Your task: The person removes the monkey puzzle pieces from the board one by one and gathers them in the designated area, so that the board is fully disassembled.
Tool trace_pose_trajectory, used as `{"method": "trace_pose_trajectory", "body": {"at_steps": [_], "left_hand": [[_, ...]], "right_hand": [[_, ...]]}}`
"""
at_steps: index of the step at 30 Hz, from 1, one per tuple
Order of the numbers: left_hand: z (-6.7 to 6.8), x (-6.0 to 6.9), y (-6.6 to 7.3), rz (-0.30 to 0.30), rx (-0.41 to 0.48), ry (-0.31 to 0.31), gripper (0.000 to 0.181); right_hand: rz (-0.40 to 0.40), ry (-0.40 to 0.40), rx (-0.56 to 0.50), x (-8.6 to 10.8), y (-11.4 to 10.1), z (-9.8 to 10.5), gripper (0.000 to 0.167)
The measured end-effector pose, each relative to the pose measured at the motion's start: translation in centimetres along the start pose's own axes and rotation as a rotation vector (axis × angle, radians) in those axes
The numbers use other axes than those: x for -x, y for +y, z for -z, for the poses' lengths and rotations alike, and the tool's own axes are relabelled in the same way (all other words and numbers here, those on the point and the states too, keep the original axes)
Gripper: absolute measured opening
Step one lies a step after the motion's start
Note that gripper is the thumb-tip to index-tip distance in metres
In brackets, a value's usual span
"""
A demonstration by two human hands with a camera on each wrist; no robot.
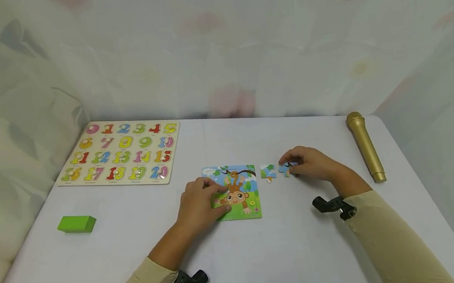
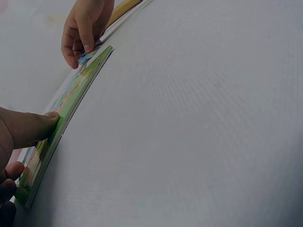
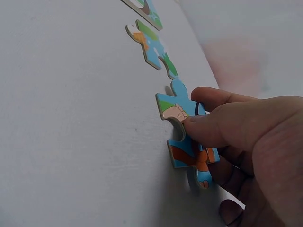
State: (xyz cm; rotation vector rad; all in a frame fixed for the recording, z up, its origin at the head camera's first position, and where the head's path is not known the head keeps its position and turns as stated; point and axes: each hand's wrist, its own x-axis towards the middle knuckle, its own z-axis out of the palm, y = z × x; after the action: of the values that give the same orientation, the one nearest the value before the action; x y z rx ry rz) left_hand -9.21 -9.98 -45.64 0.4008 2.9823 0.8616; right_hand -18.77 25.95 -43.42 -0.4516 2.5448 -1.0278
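Note:
A square picture puzzle (image 1: 242,212) with a cartoon monkey lies near the middle of the table. My left hand (image 1: 198,204) rests on its left side, the thumb pressing the picture face in the left wrist view. Right of the board, my right hand (image 1: 312,164) pinches a blue jigsaw piece (image 3: 165,101) between thumb and fingers; a pale foot and brown parts are printed on it. A second jigsaw piece (image 1: 267,171), blue and green, lies between the board and that hand. Fingers hide part of the held piece and the board's left edge.
A number board (image 1: 155,182) with coloured knobbed numerals lies at the back left. A green block (image 1: 76,224) sits at the left. At the right lies a gold microphone (image 1: 366,148). Pale patterned cloth (image 1: 215,44) rises behind the table.

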Motion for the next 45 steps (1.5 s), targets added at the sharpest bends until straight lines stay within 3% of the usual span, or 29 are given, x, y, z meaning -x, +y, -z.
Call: {"method": "trace_pose_trajectory", "body": {"at_steps": [16,22,45], "left_hand": [[0.0,0.2,0.3,0.001,-0.027,0.004,0.049],[0.2,0.3,0.6,-0.006,-0.045,0.007,0.048],[0.3,0.8,0.9,-0.049,-0.108,0.019,0.046]], "right_hand": [[0.067,0.074,0.064,0.3,0.7,-0.8,0.032],[0.054,0.086,0.074,0.5,0.7,-0.8,0.032],[0.055,0.073,0.071,0.6,0.2,-0.5,0.03]]}}
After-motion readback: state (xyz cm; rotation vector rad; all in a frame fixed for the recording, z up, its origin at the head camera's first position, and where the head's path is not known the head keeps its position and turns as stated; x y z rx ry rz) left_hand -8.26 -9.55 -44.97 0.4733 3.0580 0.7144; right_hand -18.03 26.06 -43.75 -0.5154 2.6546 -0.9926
